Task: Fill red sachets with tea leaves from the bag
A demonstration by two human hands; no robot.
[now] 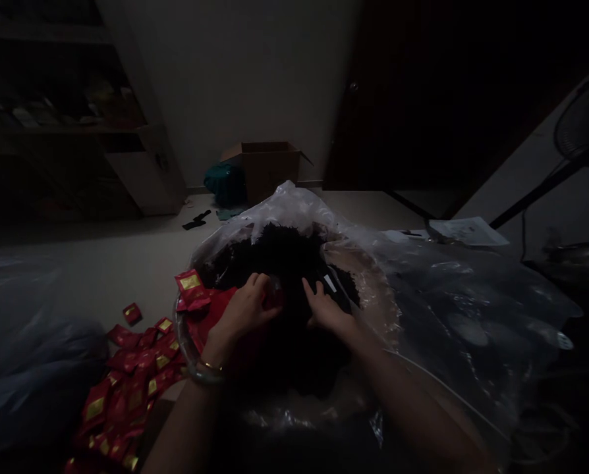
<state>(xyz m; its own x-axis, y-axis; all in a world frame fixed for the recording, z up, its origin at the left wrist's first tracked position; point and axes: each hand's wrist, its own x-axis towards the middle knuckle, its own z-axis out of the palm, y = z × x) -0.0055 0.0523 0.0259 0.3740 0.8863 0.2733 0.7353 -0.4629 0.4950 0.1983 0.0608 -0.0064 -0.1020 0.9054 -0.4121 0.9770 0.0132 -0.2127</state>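
Both my hands work over a heap of dark, loose dried leaves, possibly tea (279,260), inside a clear plastic bag (294,207) lining a round basin (368,276). My left hand (248,309) pinches a small red sachet (273,298) with a silvery mouth, though the fingers hide most of it. My right hand (324,307) sits in the leaves next to a dark object with a white strip (331,284); its grip is unclear. Red sachets with gold labels (136,388) lie in a pile to the left of the basin.
Loose plastic sheeting (462,316) spreads to the right of the basin, with papers (467,230) beyond it. Further back stand a cardboard box (265,168) and a teal bag (224,185). A shelf unit (62,125) stands at the left, and a fan (584,118) at the right.
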